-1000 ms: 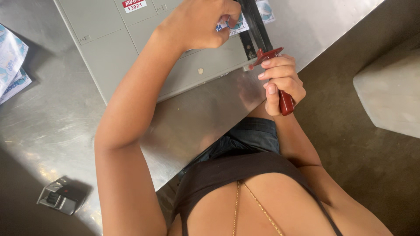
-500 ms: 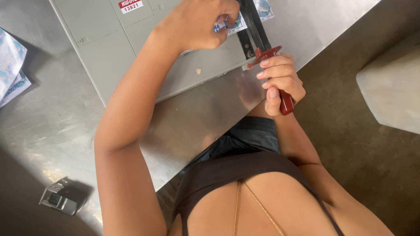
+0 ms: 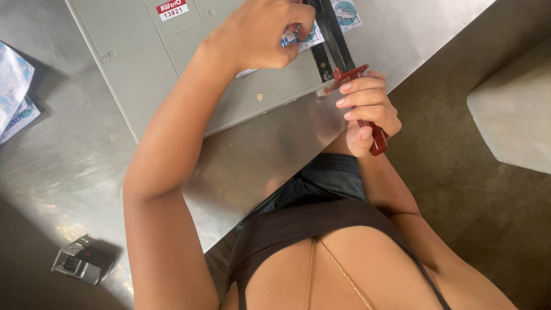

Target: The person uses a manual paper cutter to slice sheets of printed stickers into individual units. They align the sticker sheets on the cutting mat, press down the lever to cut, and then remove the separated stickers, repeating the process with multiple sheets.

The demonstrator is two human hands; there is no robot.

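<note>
On the steel desk (image 3: 69,166), the right hand (image 3: 367,112) grips the cutter's red handle (image 3: 376,138); the left hand (image 3: 261,34) pinches a paper (image 3: 298,39) on the board (image 3: 143,74).

Right hand (image 3: 367,112) on red handle (image 3: 376,138), slightly lower than before.

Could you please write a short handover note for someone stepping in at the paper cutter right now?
Left hand: pinching a printed paper sheet on the grey cutter board, close to the blade.
Right hand: closed around the red handle of the cutter's blade arm; how far the arm is raised cannot be told.
Nearby: a stack of printed sheets at the left edge of the steel table, a small black-and-silver device near its front corner.
Done: sheet positioned. Left: apparently the cut itself.
</note>
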